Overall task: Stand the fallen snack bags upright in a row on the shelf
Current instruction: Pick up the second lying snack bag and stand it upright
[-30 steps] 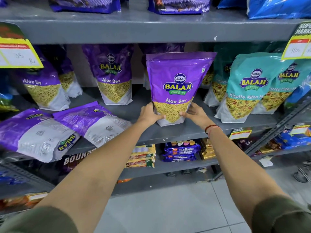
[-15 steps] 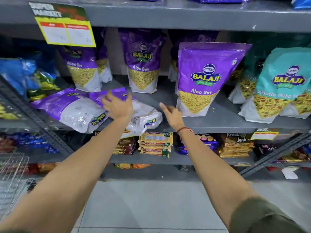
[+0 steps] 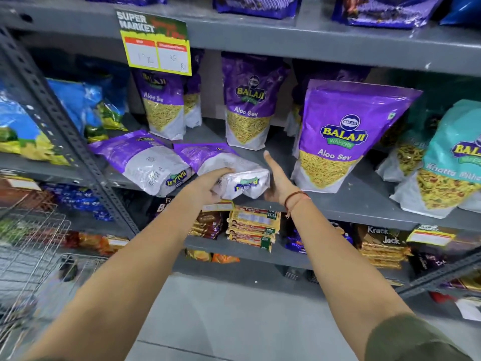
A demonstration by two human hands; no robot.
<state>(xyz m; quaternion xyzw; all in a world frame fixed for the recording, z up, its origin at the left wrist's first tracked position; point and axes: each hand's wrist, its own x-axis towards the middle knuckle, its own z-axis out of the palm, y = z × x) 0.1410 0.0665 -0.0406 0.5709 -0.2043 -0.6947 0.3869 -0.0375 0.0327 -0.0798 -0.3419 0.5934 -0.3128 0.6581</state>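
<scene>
head view: two purple-and-white foil aloo sev bags lie flat at the front edge of the grey metal shelf (image 3: 359, 204). left hand (image 3: 208, 186) is curled over the near end of the right fallen bag (image 3: 229, 168) — fingers wrapped on its white bottom. right hand (image 3: 278, 183) is flat and open against that bag's right side, thumb up, gripping nothing. left fallen bag (image 3: 145, 162) lies untouched beside it. upright purple aloo sev bag (image 3: 341, 134) stands just right of the hands.
</scene>
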